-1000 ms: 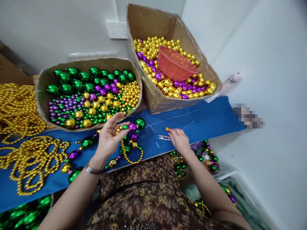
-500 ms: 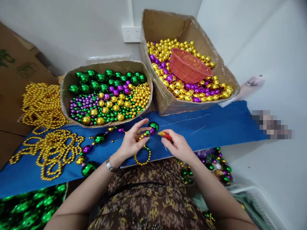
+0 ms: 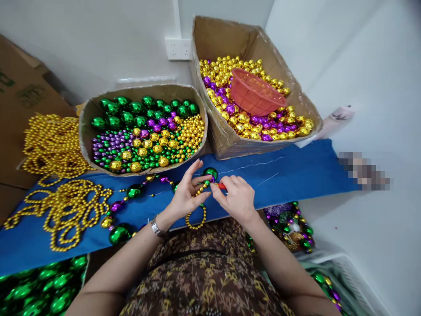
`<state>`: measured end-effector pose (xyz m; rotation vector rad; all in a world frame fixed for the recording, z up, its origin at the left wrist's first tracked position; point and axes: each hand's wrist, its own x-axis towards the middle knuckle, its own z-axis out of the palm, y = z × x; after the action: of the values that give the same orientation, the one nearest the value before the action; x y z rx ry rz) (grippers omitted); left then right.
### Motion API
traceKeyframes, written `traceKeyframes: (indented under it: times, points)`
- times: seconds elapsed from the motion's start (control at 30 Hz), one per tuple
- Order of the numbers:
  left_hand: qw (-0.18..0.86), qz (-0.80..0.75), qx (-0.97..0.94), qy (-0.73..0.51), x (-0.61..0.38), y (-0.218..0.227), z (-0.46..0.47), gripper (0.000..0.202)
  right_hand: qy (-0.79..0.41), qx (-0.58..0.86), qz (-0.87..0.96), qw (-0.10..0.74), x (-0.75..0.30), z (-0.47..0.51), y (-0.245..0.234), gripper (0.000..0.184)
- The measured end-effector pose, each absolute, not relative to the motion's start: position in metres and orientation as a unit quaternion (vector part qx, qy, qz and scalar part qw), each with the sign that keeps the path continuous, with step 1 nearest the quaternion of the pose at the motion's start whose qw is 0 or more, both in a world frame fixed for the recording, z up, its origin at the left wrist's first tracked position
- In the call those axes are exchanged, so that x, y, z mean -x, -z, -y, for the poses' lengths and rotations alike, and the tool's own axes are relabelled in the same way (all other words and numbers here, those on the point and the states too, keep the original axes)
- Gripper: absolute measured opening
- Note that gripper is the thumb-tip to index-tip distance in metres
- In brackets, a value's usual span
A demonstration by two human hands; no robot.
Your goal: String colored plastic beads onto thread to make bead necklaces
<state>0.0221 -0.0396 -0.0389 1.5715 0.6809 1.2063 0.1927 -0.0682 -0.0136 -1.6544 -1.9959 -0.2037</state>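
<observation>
The bead strand [image 3: 200, 190] lies right between the two hands at the near edge of the bench [image 3: 302, 169]. Its small gold beads run from the left hand's fingertips toward the right hand. A gold loop of it hangs below the left hand, and its larger green, purple and gold beads trail off to the left across the blue cloth [image 3: 154, 210]. A large green bead [image 3: 210, 172] sits just behind the hands.

Two cardboard boxes stand at the back of the bench against a white wall [image 3: 98, 39] with a socket [image 3: 177, 48]. The left box [image 3: 144, 90] holds green, purple and gold beads. The right box [image 3: 223, 39] holds gold and purple beads and an orange basket [image 3: 253, 94]. Gold bead chains [image 3: 62, 206] lie heaped at the left.

The left hand [image 3: 186, 193] pinches the strand between thumb and fingertips, its other fingers spread upward. The right hand [image 3: 235, 197] is curled closed around a red-handled tool [image 3: 222, 186], whose tip meets the strand.
</observation>
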Motion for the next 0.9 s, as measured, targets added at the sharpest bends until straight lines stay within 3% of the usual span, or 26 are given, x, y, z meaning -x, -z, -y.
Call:
traceKeyframes:
  times: [0.3, 0.9]
  points:
    - [0.522, -0.276, -0.635, -0.498, -0.0224, 0.04, 0.0377, 0.089, 0.15, 0.601, 0.742, 0.256, -0.1946, 0.0655, 0.0115, 0.038]
    - [0.516, -0.277, -0.635, -0.504, -0.024, 0.0387, 0.0369, 0.089, 0.134, 0.608, 0.738, 0.258, -0.1929, 0.0696, 0.0107, 0.04]
